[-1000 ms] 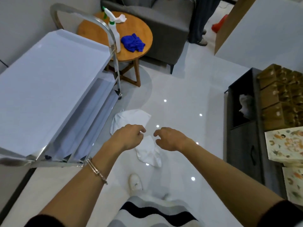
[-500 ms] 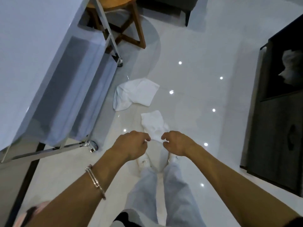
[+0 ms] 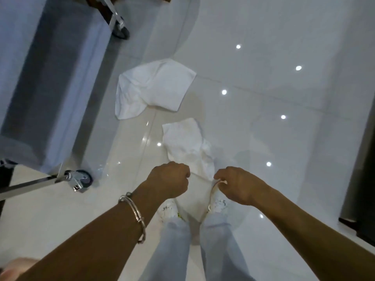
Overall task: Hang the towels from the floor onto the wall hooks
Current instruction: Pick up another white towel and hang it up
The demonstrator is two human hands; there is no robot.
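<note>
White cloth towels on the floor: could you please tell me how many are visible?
2. One white cloth towel lies beside the cart; the nearer one is held by both hands. No others visible.

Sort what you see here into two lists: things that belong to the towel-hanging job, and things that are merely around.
Part of the job:
near towel, gripped by the left hand and right hand
far towel, flat on the floor

Merely around:
metal cart and its wheel
dark cabinet
bracelet

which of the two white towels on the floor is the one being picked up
The nearer towel, by the feet: both hands pinch its edge. The farther towel lies untouched.
</note>
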